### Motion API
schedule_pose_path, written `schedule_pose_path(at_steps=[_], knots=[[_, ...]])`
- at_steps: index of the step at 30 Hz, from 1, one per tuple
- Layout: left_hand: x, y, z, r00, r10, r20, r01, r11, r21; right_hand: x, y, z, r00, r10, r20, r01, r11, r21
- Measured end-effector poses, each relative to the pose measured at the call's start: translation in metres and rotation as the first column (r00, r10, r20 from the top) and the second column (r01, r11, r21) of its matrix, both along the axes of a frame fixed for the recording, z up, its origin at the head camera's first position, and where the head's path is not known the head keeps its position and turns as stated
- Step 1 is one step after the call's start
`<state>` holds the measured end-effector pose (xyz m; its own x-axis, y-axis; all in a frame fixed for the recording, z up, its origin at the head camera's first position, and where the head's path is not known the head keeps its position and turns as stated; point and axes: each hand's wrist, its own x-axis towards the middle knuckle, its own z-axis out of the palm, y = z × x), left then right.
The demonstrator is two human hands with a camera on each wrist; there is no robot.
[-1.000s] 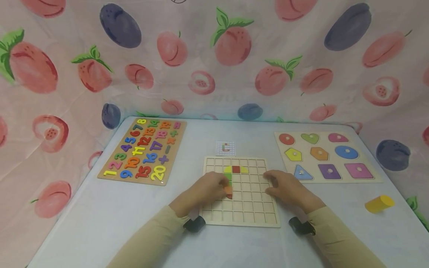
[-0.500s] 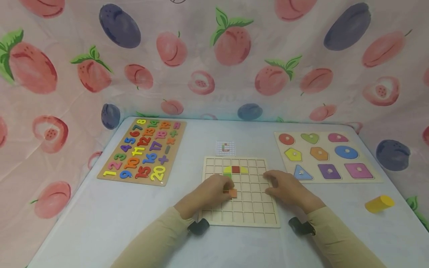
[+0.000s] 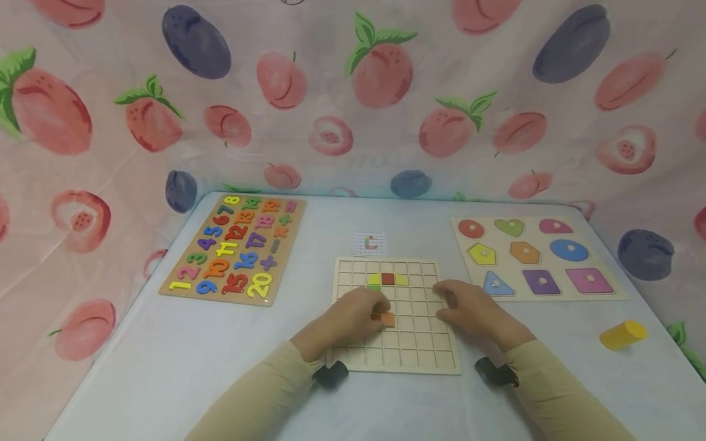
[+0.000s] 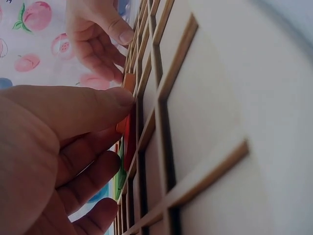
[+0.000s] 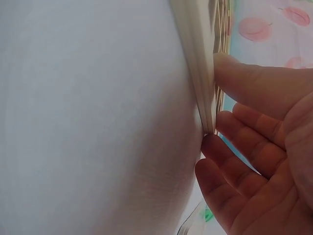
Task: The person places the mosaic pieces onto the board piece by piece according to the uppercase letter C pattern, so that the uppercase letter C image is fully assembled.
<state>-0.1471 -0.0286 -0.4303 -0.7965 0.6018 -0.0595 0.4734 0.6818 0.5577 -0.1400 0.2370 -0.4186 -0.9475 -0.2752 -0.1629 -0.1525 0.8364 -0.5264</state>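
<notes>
Left hand sets an orange tile on the grid board

The left hand point(image 3: 353, 318) pinches the orange tile point(image 3: 385, 318) in a narrow grip over the middle of the wooden grid board point(image 3: 419, 358) on the worktop point(image 3: 165, 355); the right hand point(image 3: 469, 309), fingers relaxed, steadies the board's right edge.

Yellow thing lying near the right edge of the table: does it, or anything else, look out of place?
Yes. The yellow cylinder lies on its side, alone, apart from all three boards. Nothing looks spilled or damaged.
</notes>
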Motion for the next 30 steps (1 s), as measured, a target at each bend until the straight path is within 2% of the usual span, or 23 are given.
schedule_pose_path(at_steps=[11, 30], knots=[[0.0011, 0.0053, 0.0004, 1.000, -0.011, 0.017, 0.011, 1.000, 0.005, 0.0005, -0.0003, -0.0013, 1.000, -0.005, 0.004, 0.005, 1.000, -0.002], [0.0022, 0.0058, 0.0007, 0.999, -0.022, -0.035, 0.022, 1.000, 0.021, 0.0001, -0.0001, 0.0005, 1.000, -0.004, 0.003, 0.004, 1.000, 0.000]])
